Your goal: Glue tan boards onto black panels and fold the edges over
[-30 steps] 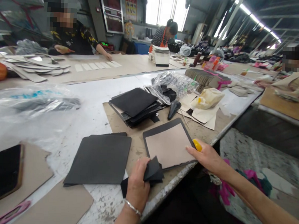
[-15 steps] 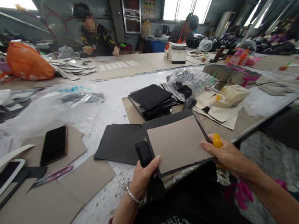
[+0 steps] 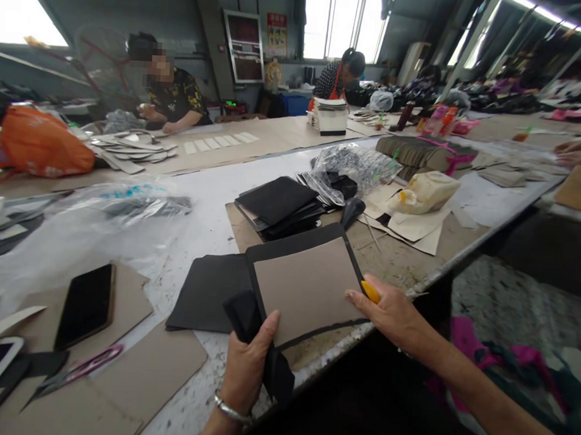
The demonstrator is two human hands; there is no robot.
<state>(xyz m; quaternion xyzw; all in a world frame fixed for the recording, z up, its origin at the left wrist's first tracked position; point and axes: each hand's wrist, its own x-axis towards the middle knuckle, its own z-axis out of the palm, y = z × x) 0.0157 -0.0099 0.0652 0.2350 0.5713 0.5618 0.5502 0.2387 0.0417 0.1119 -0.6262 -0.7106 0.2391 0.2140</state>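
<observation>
A flat black panel with a beige board point(image 3: 311, 290) on its face is held tilted over the table's front edge. My left hand point(image 3: 249, 358) grips its lower left edge, thumb on top, along with a black folded strip point(image 3: 243, 314) that hangs down past the panel. At the right edge my right hand point(image 3: 393, 310) pinches the panel, and a yellow object point(image 3: 371, 292), mostly hidden by the fingers, is also in that hand. Just left of the panel lie dark sheets point(image 3: 208, 294). Behind it is a stack of black panels point(image 3: 281, 204).
Pink-handled scissors point(image 3: 80, 369), a phone point(image 3: 86, 304) and beige boards lie at left. Beyond are clear plastic bags point(image 3: 120, 215). A yellowish jug point(image 3: 428, 192) and a bundle of grey pieces point(image 3: 420, 153) stand at right. Two people work across the table.
The panel and both hands sit further left and slightly lower in view, as the camera has shifted. Less of the yellow object shows in my right hand. The hold on the panel is unchanged.
</observation>
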